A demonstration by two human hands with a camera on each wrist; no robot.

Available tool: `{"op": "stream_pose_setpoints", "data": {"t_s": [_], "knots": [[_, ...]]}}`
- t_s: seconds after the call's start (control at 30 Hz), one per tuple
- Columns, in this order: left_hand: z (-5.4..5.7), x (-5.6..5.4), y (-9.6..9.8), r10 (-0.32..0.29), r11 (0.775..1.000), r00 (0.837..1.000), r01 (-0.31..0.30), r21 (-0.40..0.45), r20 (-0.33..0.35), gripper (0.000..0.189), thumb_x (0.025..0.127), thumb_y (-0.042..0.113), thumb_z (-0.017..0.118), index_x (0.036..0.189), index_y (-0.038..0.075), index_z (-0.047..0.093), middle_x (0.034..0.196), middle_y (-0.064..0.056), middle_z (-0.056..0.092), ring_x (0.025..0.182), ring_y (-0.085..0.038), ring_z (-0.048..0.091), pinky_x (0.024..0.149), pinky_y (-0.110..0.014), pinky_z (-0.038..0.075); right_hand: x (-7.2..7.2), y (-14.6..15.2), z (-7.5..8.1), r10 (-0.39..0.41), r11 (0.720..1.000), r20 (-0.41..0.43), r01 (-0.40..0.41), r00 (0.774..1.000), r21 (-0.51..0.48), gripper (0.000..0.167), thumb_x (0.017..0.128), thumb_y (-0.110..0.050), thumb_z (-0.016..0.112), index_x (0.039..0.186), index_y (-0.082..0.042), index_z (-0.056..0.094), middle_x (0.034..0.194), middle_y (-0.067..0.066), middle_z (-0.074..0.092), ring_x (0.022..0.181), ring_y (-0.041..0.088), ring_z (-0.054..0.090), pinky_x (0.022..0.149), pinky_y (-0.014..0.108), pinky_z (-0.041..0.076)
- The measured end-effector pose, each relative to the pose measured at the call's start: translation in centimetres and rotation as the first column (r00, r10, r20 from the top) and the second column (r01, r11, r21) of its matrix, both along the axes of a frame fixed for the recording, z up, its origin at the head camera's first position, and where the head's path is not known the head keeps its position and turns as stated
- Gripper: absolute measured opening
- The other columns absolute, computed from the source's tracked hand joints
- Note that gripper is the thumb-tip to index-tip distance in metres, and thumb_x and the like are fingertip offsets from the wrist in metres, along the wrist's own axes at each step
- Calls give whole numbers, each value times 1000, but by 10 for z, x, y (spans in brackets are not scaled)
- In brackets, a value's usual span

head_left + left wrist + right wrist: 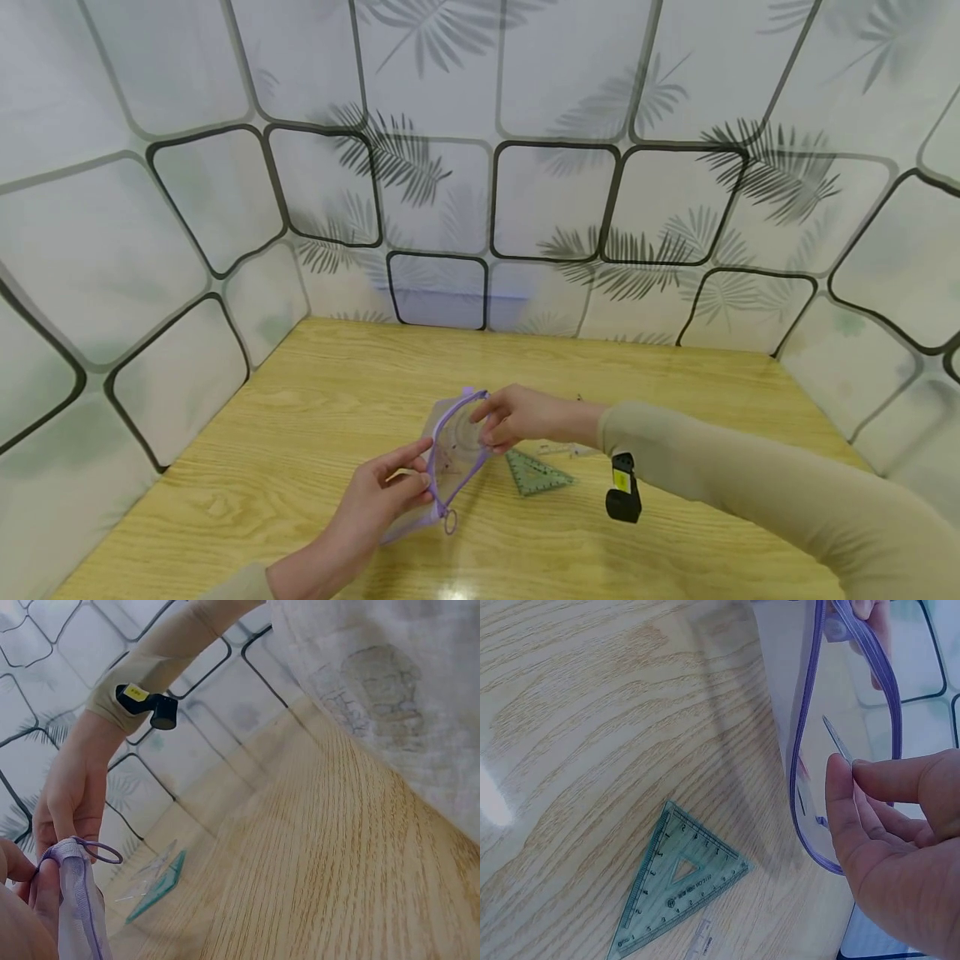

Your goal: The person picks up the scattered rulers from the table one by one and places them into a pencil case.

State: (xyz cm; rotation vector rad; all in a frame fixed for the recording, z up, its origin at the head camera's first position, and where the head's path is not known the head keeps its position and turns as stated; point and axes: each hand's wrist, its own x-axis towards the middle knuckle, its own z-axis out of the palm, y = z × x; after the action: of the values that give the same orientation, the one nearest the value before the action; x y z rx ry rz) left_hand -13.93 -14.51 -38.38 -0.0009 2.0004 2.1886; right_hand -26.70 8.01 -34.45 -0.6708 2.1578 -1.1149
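A see-through zip pouch with purple zipper edging stands with its mouth spread wide. My left hand pinches one side of the zipper edge, near the end with the purple pull ring. At the mouth, my right hand pinches a thin clear protractor between thumb and fingers; it appears nearly edge-on in the right wrist view. Its curved outline shows within the opening in the head view. Small dark and reddish marks show inside the pouch. A green set square lies flat just right of the pouch.
A clear ruler-like piece lies beyond the green set square, partly hidden by the right forearm. The wooden table is enclosed by patterned fabric walls. A black wrist camera hangs from the right sleeve.
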Motion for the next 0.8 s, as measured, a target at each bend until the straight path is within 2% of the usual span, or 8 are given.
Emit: {"op": "stream_pose_setpoints", "data": {"t_s": [0.27,0.57,0.67,0.8], "knots": [[-2,-1,0,-7,1000,1000,7,6,-13,57,94,4,61,147,-3,42,100,2,52,88,-3,63,85,-19,59,3,-4,1,-30,999,41,29,999,22,38,94,4,59,132,6,56,96,12,66,76,12,65,85,40,63],[-2,-1,0,-4,1000,1000,4,5,-9,57,93,3,61,146,-3,42,99,3,52,87,-3,63,84,-18,59,4,-9,-1,-39,999,38,39,999,0,38,93,5,60,130,7,56,96,12,65,76,14,65,78,30,63],[-2,0,-1,-8,1000,1000,8,3,-11,57,94,4,61,147,-3,41,101,2,52,87,-3,63,84,-19,59,4,-10,-2,-29,1000,38,29,999,0,38,93,4,60,131,7,56,101,15,68,80,14,67,79,30,63],[-2,0,-2,-16,1000,1000,16,-1,-14,58,93,5,61,147,-3,41,102,2,52,88,-4,63,86,-19,59,3,-10,-3,2,1000,13,-2,1000,-3,43,92,2,62,134,9,54,117,23,67,97,21,69,85,32,62]]}}
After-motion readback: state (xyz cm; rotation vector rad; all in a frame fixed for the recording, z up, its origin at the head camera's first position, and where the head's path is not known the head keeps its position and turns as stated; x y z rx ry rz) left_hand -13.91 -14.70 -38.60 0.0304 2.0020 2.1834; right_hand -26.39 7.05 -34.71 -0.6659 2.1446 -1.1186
